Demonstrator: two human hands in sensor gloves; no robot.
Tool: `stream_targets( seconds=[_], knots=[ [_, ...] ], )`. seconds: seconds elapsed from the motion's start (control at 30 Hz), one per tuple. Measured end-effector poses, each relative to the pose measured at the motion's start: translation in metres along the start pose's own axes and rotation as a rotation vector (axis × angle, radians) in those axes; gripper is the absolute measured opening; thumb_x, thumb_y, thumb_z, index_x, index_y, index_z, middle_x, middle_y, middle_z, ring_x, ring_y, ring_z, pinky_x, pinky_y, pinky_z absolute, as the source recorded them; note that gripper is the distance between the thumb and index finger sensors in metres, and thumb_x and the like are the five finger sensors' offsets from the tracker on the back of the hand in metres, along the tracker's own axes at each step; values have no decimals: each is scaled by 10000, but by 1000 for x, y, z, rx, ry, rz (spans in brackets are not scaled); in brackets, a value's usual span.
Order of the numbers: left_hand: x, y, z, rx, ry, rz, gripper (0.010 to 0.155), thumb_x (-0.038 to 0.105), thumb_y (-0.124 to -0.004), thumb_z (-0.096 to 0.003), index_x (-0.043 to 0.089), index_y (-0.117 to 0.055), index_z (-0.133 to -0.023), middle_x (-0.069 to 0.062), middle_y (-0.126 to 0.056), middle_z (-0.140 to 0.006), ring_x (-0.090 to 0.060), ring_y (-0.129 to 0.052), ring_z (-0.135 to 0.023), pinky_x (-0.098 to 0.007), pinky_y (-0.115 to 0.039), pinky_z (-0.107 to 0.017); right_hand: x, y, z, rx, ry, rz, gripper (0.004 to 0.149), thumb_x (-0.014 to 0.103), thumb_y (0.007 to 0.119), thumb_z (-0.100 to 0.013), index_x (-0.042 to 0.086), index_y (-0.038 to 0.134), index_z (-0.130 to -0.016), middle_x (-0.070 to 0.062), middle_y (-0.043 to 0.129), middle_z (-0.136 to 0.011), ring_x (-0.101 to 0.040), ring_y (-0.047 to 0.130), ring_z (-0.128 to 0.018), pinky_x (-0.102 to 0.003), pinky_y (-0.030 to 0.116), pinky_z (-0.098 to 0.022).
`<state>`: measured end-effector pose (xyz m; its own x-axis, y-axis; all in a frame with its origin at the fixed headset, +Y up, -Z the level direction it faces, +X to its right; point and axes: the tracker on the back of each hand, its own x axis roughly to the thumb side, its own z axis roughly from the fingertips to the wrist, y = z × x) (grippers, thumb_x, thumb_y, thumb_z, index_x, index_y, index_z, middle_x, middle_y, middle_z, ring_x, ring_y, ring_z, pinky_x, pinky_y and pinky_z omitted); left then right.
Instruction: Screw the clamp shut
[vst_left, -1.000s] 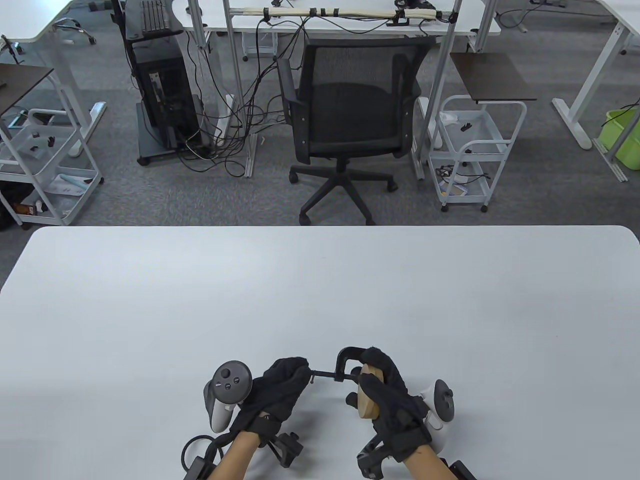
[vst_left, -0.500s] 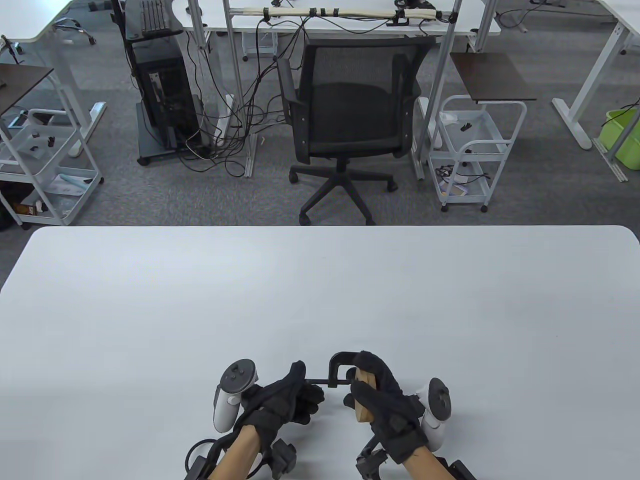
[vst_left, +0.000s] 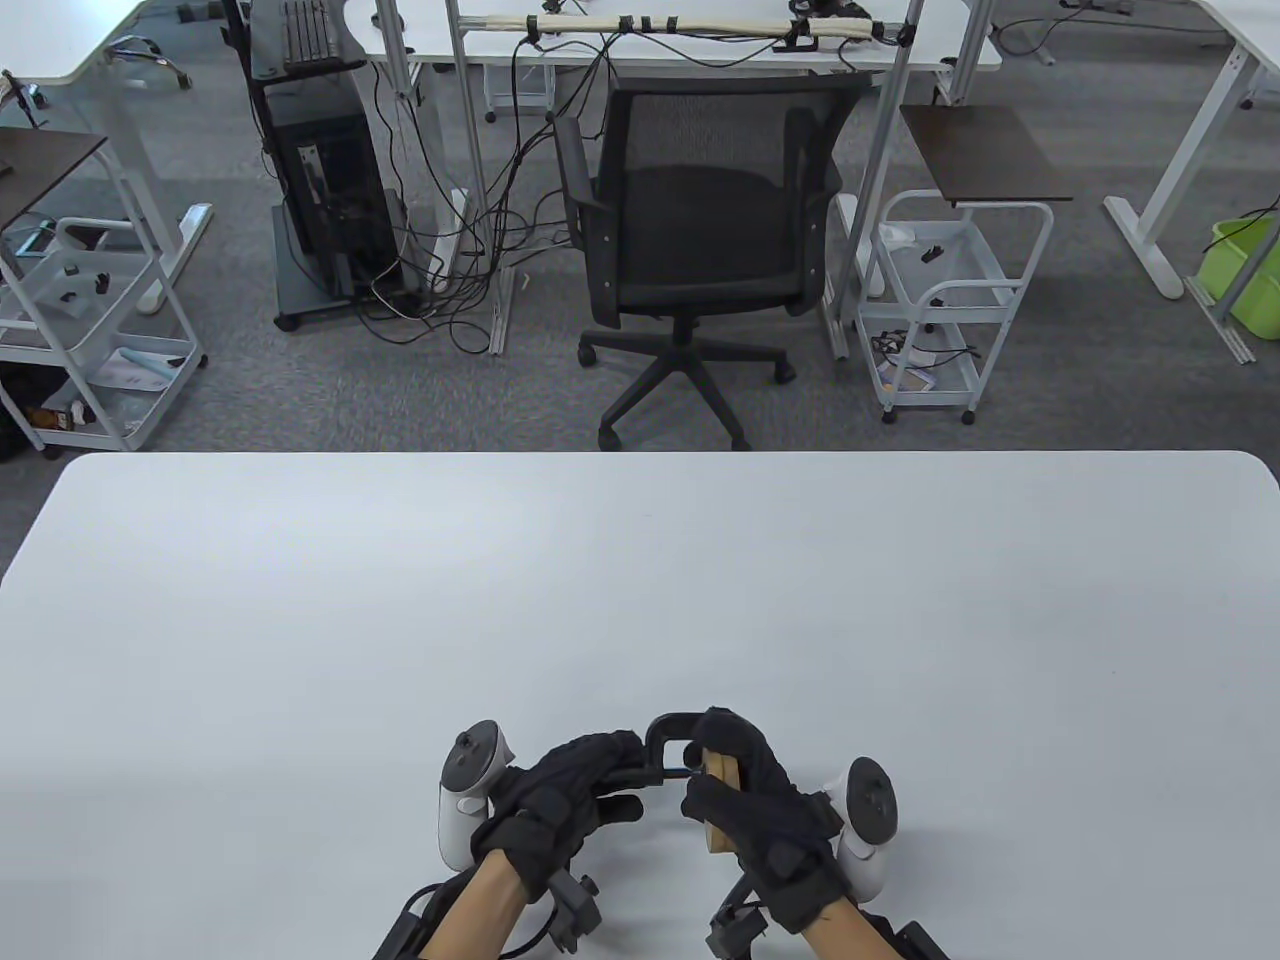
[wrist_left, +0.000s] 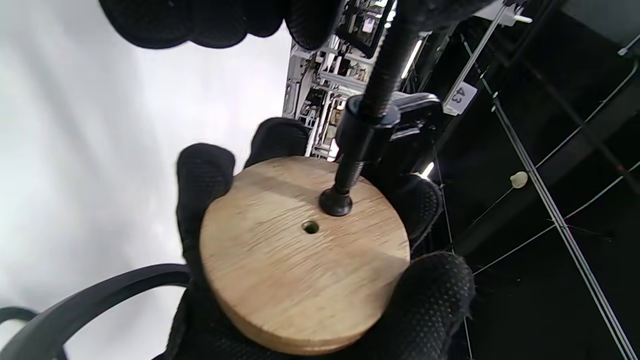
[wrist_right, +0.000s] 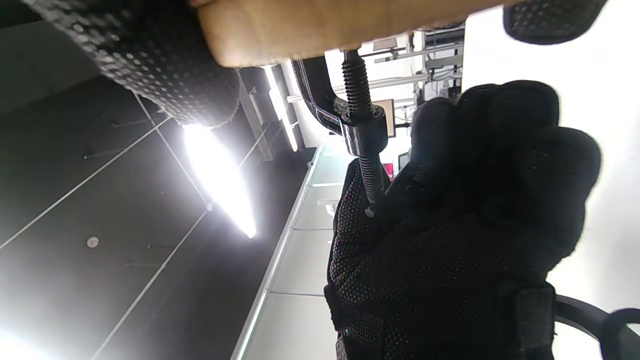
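Note:
A black C-clamp (vst_left: 662, 731) is held just above the near edge of the white table (vst_left: 640, 590). A round wooden disc (vst_left: 718, 812) sits in its jaws. My right hand (vst_left: 760, 810) grips the disc and the clamp frame. My left hand (vst_left: 570, 790) holds the screw's handle end. In the left wrist view the screw (wrist_left: 375, 95) runs down to its pad (wrist_left: 335, 202), which touches the disc (wrist_left: 305, 260) beside a small centre hole. In the right wrist view the threaded screw (wrist_right: 361, 125) passes through the frame to the disc (wrist_right: 320, 25), with my left hand (wrist_right: 465, 210) below it.
A black office chair (vst_left: 690, 230) stands beyond the table's far edge. White carts (vst_left: 950, 300) and a computer tower with cables (vst_left: 330, 200) stand on the floor behind.
The clamp and both hands have shifted slightly left and nearer. My left hand turned over at the screw end and has closed in toward the frame; the visible screw between hand and frame is shorter.

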<state>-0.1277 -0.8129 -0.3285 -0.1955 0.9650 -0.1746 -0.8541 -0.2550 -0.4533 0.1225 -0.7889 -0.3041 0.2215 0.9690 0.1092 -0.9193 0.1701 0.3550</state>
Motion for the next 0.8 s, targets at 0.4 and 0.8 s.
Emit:
stream_targets(
  seconds=[0.4,0.8],
  knots=[
    [22,-4,3,45,-181,-240,541,331,-632,-613,47,-464,-1041,-255,-335,-1128,-509,-477,-1006,-612,-608,-675,1,3,1,-6,39,24,698,540,898,-493,224,601,-1040,-28,469,-1123,-555,530,-887,-695,673,-490],
    [28,-1,6,141,-245,-331,490,280,-712,-537,152,-622,-1001,-162,-510,-1115,-417,-659,-967,-584,-679,-645,0,5,3,-41,70,64,680,527,903,-493,220,617,-1028,-40,468,-1118,-575,531,-869,-710,665,-480]
  ],
)
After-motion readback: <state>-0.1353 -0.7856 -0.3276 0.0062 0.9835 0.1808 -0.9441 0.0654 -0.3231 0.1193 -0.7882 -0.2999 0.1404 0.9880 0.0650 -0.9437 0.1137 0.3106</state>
